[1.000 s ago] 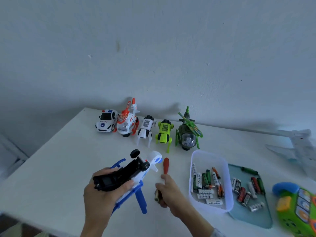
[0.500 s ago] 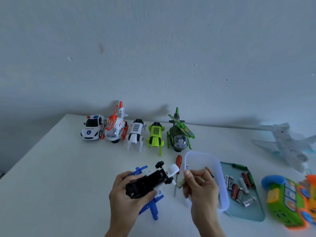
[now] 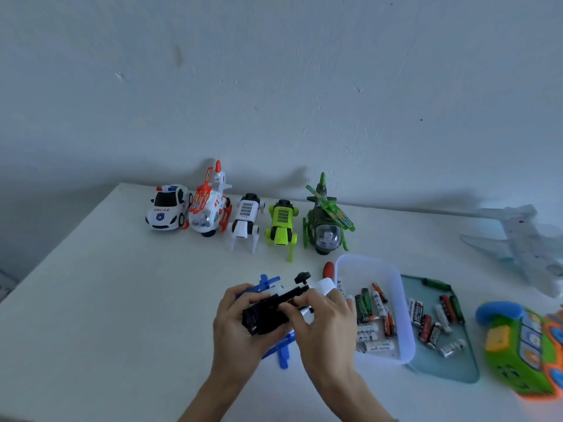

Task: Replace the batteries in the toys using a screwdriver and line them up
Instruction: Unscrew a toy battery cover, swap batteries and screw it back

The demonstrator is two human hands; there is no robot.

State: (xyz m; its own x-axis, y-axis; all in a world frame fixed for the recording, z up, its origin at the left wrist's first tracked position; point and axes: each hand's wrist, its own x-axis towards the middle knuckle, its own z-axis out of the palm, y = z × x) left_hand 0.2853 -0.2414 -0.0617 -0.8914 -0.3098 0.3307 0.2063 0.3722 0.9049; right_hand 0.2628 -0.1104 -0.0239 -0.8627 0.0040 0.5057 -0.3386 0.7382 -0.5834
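holding the blue and white toy helicopter (image 3: pixel 274 303) upside down above the white table (image 3: pixel 106 300), we keep its black underside turned up toward us. our left hand (image 3: pixel 240 324) wraps around the tail end of the black base, fingers curled under it and thumb on top, so this hand grips the toy firmly. our right hand (image 3: pixel 326 324) comes over the toy from the right side; its fingertips (image 3: pixel 286 307) are bent down onto the black underside near the middle, pressing or pinching there. if a battery is between these fingers, we cannot tell, because the hand covers that place. the blue rotor blades stick out below and behind the hands.

just beside the right hand lies the red-handled screwdriver (image 3: pixel 328 269), only the top of its handle is visible, next to the clear plastic box (image 3: pixel 399 287). inside this box are several batteries (image 3: pixel 373 318), green, orange and white ones, lying loose. to the right of the box is a teal lid (image 3: pixel 457 370) with more batteries (image 3: pixel 432 324) on it.

at the far edge of the table five toys stand in a line near the wall: a police car (image 3: pixel 167 208), an orange and white helicopter (image 3: pixel 208 208), a white robot dog (image 3: pixel 246 223), a green robot dog (image 3: pixel 281 226) and a green helicopter (image 3: pixel 327 220). a white toy airplane (image 3: pixel 524 242) lies at the right, and a green toy phone (image 3: pixel 524 345) is at the right edge.
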